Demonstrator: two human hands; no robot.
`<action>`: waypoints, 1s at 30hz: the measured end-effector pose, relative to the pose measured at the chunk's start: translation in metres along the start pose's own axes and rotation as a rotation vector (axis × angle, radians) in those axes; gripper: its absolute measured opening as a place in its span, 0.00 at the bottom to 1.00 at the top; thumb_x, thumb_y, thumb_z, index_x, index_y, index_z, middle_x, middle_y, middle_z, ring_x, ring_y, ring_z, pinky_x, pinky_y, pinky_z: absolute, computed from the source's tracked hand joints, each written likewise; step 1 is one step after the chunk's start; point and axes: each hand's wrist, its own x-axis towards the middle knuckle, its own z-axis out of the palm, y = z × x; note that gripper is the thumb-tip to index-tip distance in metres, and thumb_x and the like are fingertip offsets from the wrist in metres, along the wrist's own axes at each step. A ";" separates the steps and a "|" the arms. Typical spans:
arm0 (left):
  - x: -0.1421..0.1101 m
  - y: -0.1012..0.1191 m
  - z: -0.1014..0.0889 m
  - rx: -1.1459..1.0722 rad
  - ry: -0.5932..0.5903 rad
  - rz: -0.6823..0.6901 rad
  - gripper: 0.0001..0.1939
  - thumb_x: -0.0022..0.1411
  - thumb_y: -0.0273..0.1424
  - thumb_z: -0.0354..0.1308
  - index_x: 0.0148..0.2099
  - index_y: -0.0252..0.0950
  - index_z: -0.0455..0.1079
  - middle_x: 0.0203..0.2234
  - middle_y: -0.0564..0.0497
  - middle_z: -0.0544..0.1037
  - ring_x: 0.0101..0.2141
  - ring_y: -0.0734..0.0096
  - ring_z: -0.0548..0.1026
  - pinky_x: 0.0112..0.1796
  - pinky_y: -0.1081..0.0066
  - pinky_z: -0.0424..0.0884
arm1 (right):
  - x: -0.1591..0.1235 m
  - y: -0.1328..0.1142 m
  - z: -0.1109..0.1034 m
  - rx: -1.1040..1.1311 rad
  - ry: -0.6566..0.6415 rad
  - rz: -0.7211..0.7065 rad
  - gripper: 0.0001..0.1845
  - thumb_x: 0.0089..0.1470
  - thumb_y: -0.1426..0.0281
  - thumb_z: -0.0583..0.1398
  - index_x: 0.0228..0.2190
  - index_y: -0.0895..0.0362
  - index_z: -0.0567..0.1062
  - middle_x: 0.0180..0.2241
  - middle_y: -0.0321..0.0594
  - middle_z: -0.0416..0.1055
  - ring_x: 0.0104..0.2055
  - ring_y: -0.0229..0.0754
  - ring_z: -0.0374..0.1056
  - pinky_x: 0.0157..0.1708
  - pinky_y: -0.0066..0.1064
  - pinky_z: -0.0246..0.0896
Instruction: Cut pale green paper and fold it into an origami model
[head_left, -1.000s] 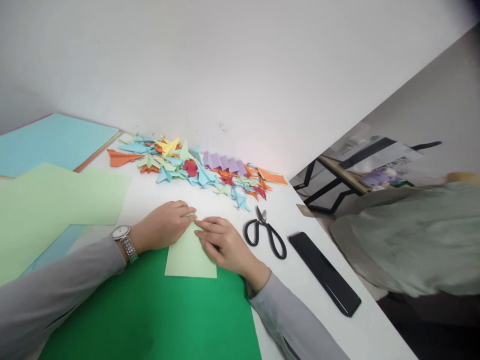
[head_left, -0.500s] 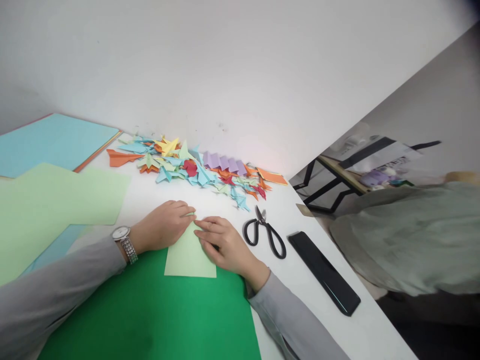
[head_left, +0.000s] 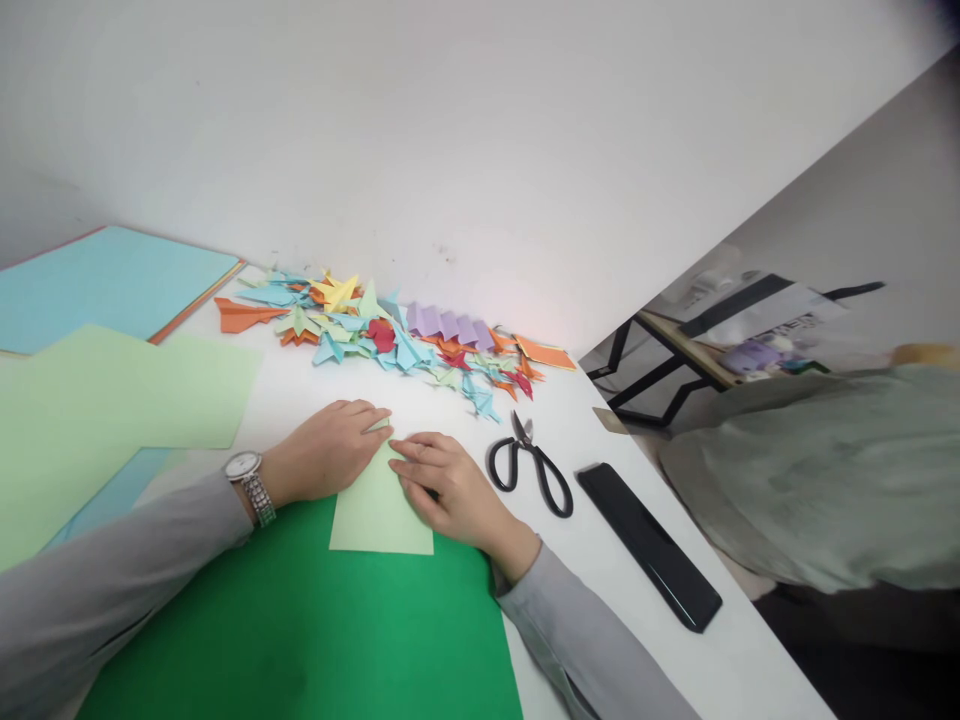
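A light green sheet of paper lies on a green mat, its top narrowed and partly covered by my fingers. My left hand, with a watch on its wrist, is closed at the paper's upper left edge, fingertips pressed near the tip. From the other side my right hand grips the paper's right edge, its index and middle fingertips near the top and its thumb lower down. The two hands' fingertips almost meet. What the left thumb does is hidden.
Folded paper figures are heaped along the wall. Black-handled scissors and a long black object lie to the right. Large light green sheets and a blue sheet stack lie left. A person is beyond the table's right edge.
Almost nothing differs. Both hands stay on the light green paper, with only a very slight shift of the fingertips near its top.
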 end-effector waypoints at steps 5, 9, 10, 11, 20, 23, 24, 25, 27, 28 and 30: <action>0.000 0.001 -0.001 -0.008 0.013 -0.006 0.15 0.64 0.24 0.46 0.49 0.29 0.68 0.49 0.36 0.70 0.49 0.56 0.68 0.45 0.57 0.68 | 0.001 -0.001 -0.001 -0.002 0.000 0.001 0.14 0.54 0.76 0.54 0.40 0.57 0.76 0.46 0.45 0.73 0.48 0.48 0.65 0.45 0.44 0.64; 0.002 0.001 -0.001 -0.039 0.019 0.005 0.14 0.64 0.24 0.45 0.48 0.31 0.69 0.45 0.41 0.74 0.46 0.60 0.69 0.45 0.59 0.68 | 0.001 -0.001 0.000 -0.010 0.003 -0.002 0.14 0.54 0.75 0.54 0.39 0.57 0.76 0.46 0.45 0.73 0.48 0.48 0.65 0.45 0.44 0.64; 0.002 0.001 -0.001 -0.042 0.021 0.006 0.14 0.65 0.25 0.45 0.47 0.31 0.69 0.45 0.42 0.74 0.46 0.60 0.69 0.45 0.60 0.68 | 0.001 -0.001 0.000 -0.012 0.005 -0.004 0.14 0.54 0.75 0.54 0.40 0.58 0.76 0.46 0.46 0.73 0.48 0.48 0.65 0.45 0.44 0.64; 0.002 0.001 0.000 -0.041 0.022 0.007 0.14 0.65 0.25 0.44 0.47 0.31 0.69 0.45 0.42 0.74 0.46 0.60 0.69 0.45 0.60 0.68 | 0.001 -0.001 0.000 -0.013 0.006 -0.006 0.14 0.54 0.75 0.54 0.40 0.58 0.76 0.46 0.46 0.73 0.48 0.48 0.65 0.45 0.44 0.64; 0.001 -0.001 0.002 -0.053 0.020 0.009 0.16 0.66 0.25 0.43 0.49 0.30 0.69 0.48 0.43 0.74 0.47 0.60 0.69 0.46 0.58 0.68 | 0.001 -0.001 0.000 -0.010 0.015 -0.005 0.14 0.54 0.75 0.54 0.39 0.58 0.76 0.45 0.47 0.74 0.48 0.48 0.66 0.44 0.45 0.65; 0.001 -0.001 0.003 -0.052 0.026 0.012 0.16 0.65 0.25 0.44 0.50 0.31 0.69 0.48 0.43 0.73 0.47 0.60 0.69 0.46 0.58 0.68 | 0.001 -0.001 0.000 -0.008 0.026 -0.008 0.13 0.54 0.75 0.54 0.39 0.58 0.76 0.45 0.46 0.74 0.48 0.48 0.66 0.44 0.44 0.65; 0.001 -0.002 0.003 -0.052 0.029 0.016 0.16 0.65 0.25 0.44 0.49 0.31 0.69 0.48 0.43 0.74 0.47 0.60 0.69 0.46 0.58 0.68 | 0.000 0.000 0.001 -0.006 0.026 -0.007 0.13 0.54 0.75 0.54 0.39 0.57 0.76 0.45 0.46 0.74 0.48 0.48 0.66 0.44 0.44 0.65; 0.001 -0.002 0.003 -0.052 0.030 0.022 0.16 0.65 0.25 0.44 0.49 0.31 0.69 0.48 0.42 0.74 0.46 0.60 0.69 0.46 0.58 0.68 | 0.000 0.000 0.001 -0.004 0.025 -0.006 0.13 0.54 0.75 0.54 0.39 0.57 0.76 0.45 0.46 0.74 0.48 0.48 0.66 0.44 0.44 0.65; 0.001 -0.001 0.002 -0.053 0.027 0.034 0.15 0.64 0.24 0.45 0.49 0.31 0.70 0.48 0.41 0.74 0.46 0.60 0.69 0.46 0.58 0.68 | 0.000 0.000 0.001 0.000 0.022 -0.003 0.14 0.54 0.75 0.54 0.39 0.57 0.76 0.45 0.46 0.74 0.48 0.47 0.66 0.44 0.44 0.65; 0.001 -0.001 0.002 -0.052 0.022 0.037 0.15 0.63 0.23 0.45 0.48 0.30 0.70 0.48 0.41 0.73 0.46 0.59 0.69 0.46 0.58 0.67 | 0.000 0.000 0.001 0.003 0.021 0.000 0.14 0.54 0.75 0.54 0.39 0.57 0.76 0.45 0.46 0.74 0.48 0.47 0.65 0.45 0.44 0.64; 0.001 -0.001 0.000 -0.046 0.009 0.034 0.16 0.62 0.22 0.45 0.48 0.30 0.69 0.48 0.41 0.73 0.47 0.59 0.68 0.46 0.59 0.67 | 0.000 -0.001 0.001 0.004 0.017 0.004 0.14 0.55 0.75 0.54 0.39 0.57 0.76 0.45 0.46 0.74 0.48 0.47 0.65 0.45 0.44 0.64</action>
